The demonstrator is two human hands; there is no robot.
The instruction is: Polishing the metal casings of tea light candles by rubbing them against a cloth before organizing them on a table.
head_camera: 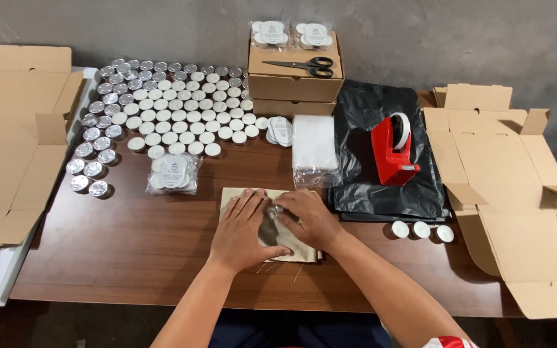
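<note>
While pressed flat at lower centre of the frame on the bench [130, 258], beige cloth pouch [240, 200] looks soft, light, limp; best pinched at its edge. Left hand [246, 232] spread open, palm down on it. Right hand [311, 219] curled beside, fingers meeting over something small, hidden; grip cannot be told. Forearms angled inward.
</note>
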